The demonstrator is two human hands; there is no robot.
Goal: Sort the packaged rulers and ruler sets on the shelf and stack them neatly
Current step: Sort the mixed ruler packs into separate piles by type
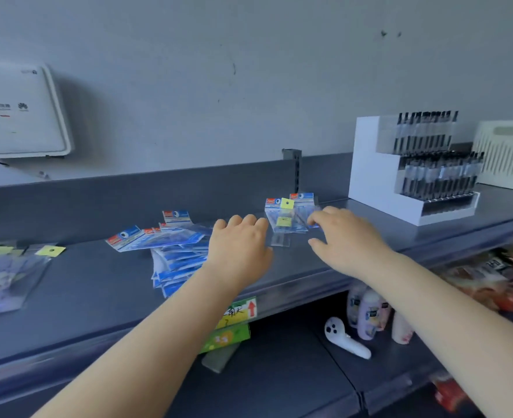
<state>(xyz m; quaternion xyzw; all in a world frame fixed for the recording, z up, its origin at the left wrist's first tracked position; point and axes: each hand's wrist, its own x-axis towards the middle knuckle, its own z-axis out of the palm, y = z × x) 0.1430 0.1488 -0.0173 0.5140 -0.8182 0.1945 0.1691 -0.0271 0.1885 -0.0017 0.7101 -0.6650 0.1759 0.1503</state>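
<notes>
Both arms reach in from the bottom of the frame over a dark grey shelf (77,285). Left hand (238,245), centre frame, is seen from the back w/ fingers loosely bent; whether it holds anything can't be told. Right hand (344,236), just right of centre, has thumb and fingers spread wide, fingertips at a small clear ruler pack (291,214) w/ a yellow tag, which lies at centre against the shelf's back wall. Left of centre, a messy fan of blue ruler packs (171,251) lies spread on the shelf, partly under the left wrist. At far left, blurry clear packs w/ yellow tags (11,267) lie well apart from the rest. Upper right: white stepped pen display (370,164) w/ black pens, cream basket (508,152) beside it. Upper left: white router (17,113) on the wall. Lower shelf, bottom right: bottles (366,312) and a white controller (344,337).
</notes>
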